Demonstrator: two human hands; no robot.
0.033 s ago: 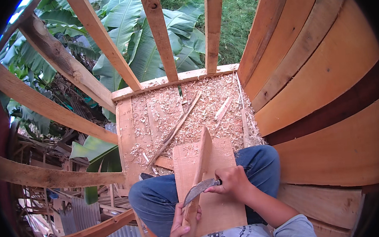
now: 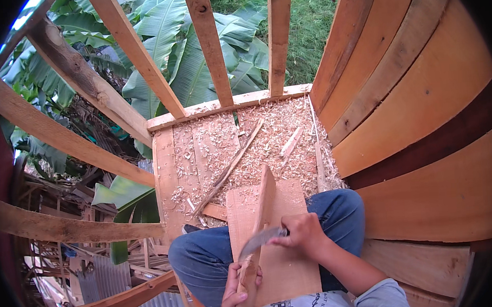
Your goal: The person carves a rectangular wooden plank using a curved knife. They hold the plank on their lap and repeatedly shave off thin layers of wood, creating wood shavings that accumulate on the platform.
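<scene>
Nothing has visibly moved since the earlier frame: your right hand (image 2: pixel 303 235) stays closed on the curved grey-bladed knife (image 2: pixel 258 241) against the narrow pale wooden stick (image 2: pixel 257 240), gripped low by your left hand (image 2: pixel 236 292), over the flat board (image 2: pixel 281 264) on your lap, shavings (image 2: pixel 239 142) beyond.

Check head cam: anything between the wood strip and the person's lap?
Yes: a flat wooden board lies across the jeans, under the wood strip, in the head view.
</scene>
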